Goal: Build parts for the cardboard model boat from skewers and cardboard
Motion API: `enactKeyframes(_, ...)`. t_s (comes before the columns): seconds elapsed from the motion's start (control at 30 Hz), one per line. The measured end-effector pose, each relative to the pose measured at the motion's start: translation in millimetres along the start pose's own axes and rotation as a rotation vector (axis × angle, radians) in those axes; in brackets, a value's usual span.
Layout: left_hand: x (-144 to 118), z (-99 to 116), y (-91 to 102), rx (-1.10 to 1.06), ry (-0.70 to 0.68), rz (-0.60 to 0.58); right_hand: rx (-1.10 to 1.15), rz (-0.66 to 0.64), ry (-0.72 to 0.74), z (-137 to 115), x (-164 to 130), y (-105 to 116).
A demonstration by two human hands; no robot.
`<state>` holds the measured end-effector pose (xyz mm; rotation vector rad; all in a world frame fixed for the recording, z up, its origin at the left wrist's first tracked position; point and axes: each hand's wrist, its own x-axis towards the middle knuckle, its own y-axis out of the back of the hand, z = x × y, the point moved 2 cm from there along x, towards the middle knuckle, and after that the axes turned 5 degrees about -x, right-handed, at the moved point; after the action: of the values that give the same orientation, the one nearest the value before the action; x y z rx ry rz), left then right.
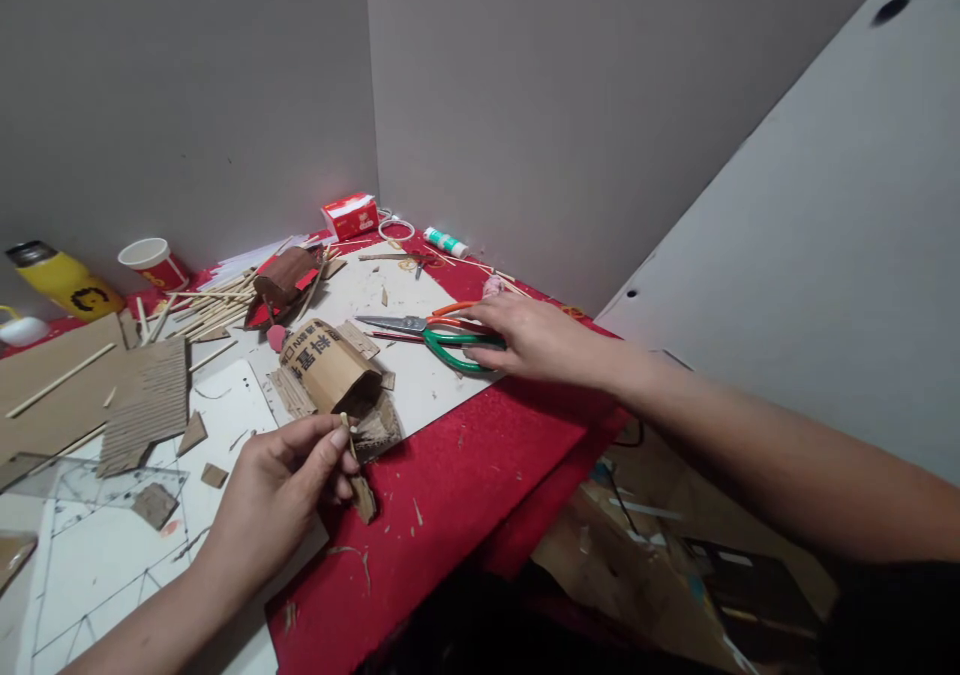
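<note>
our left hand (281, 480) pinches a cardboard strip (361, 485) over the tabletop (465, 465) edge; our right hand (529, 340) closes on the scissors (442, 335). we judge the blades could snag the roll (330, 367) when lifted, or the strip could slip.

Yellow bottle (66, 280); paper cup (152, 260); glue stick (445, 243); tissue pack (350, 215).

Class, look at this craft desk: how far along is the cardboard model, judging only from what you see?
Done: a curved cardboard piece stands shaped, amid offcuts and loose sticks. In hand: the left hand pinches a small cardboard strip near it, and the right hand rests on the scissors. Left: the strip looks unattached; the glue lies apart.
</note>
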<state>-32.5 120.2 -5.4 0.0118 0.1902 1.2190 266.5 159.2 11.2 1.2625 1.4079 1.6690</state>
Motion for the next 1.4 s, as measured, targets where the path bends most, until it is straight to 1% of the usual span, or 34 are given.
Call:
enactKeyframes(0.03,-0.2,-0.7,0.2,0.001,-0.003,0.000,-0.069,-0.046,-0.033,0.0,1.6,1.2)
enactKeyframes(0.1,-0.9,-1.7,0.8,0.002,-0.004,-0.001,-0.179,-0.091,-0.152,8.6,3.3,6.9)
enactKeyframes(0.13,-1.3,-2.1,1.1,0.003,-0.002,-0.003,-0.213,-0.104,-0.206,16.3,3.0,10.0)
enactKeyframes(0.2,-2.1,-2.6,1.6,0.002,0.003,-0.007,-0.250,-0.164,-0.268,34.2,0.6,12.7)
enactKeyframes(0.3,-3.7,-2.2,1.6,0.005,0.000,-0.021,-0.275,-0.295,-0.303,55.2,-4.1,3.9)
enactKeyframes(0.4,-4.7,-0.4,0.3,0.017,-0.009,-0.029,-0.291,-0.345,-0.317,59.5,-6.5,-10.7)
enactKeyframes(0.47,-4.8,0.7,-0.8,0.027,-0.008,-0.023,-0.302,-0.332,-0.318,55.7,-7.8,-14.6)
enactKeyframes(0.53,-4.8,1.2,-1.5,0.037,0.001,-0.012,-0.318,-0.298,-0.319,51.0,-9.9,-10.8)
enactKeyframes(0.67,-5.3,-0.8,-0.7,0.068,0.025,-0.001,-0.384,-0.205,-0.390,47.2,-16.4,9.0)
enactKeyframes(0.77,-5.8,-2.2,0.0,0.135,-0.009,-0.005,-0.445,-0.147,-0.468,48.6,-21.6,23.4)
enactKeyframes(0.83,-6.4,-1.9,-0.5,0.180,-0.040,-0.003,-0.456,-0.049,-0.512,48.7,-25.5,32.8)
enactKeyframes(0.87,-6.8,-1.4,-0.8,0.196,-0.053,0.005,-0.437,0.046,-0.524,47.2,-27.6,38.0)
enactKeyframes(0.9,-7.5,-0.6,-1.2,0.213,-0.064,0.012,-0.388,0.177,-0.533,44.5,-30.0,43.6)
enactKeyframes(0.93,-8.2,0.3,-1.6,0.229,-0.073,0.019,-0.291,0.334,-0.539,40.3,-32.9,49.3)
enactKeyframes(0.97,-9.1,1.3,-1.8,0.246,-0.078,0.025,-0.142,0.497,-0.546,34.7,-36.3,54.6)
enactKeyframes(1.0,-10.1,2.1,-2.0,0.260,-0.080,0.025,0.052,0.642,-0.556,28.1,-40.1,58.8)
enactKeyframes(1.03,-11.1,2.6,-2.0,0.270,-0.077,0.023,0.286,0.744,-0.568,20.5,-43.6,61.5)
enactKeyframes(1.07,-12.1,3.0,-1.9,0.277,-0.074,0.024,0.540,0.785,-0.572,11.8,-46.4,62.3)
enactKeyframes(1.1,-13.0,3.1,-1.6,0.279,-0.073,0.033,0.766,0.755,-0.568,1.9,-48.4,61.6)
enactKeyframes(1.13,-13.8,3.1,-1.1,0.278,-0.078,0.051,0.981,0.681,-0.549,-8.7,-50.2,59.7)
enactKeyframes(1.2,-15.0,2.7,-0.4,0.268,-0.088,0.096,1.253,0.519,-0.505,-29.1,-55.0,53.7)
enactKeyframes(1.23,-15.6,2.4,-0.1,0.261,-0.088,0.116,1.341,0.430,-0.483,-38.0,-58.0,49.1)
enactKeyframes(1.3,-16.8,1.5,-0.1,0.243,-0.072,0.131,1.428,0.277,-0.433,-52.8,-64.6,38.1)
enactKeyframes(1.4,-20.5,2.7,1.4,0.219,-0.069,0.142,1.439,0.123,-0.354,-69.5,-72.9,21.2)
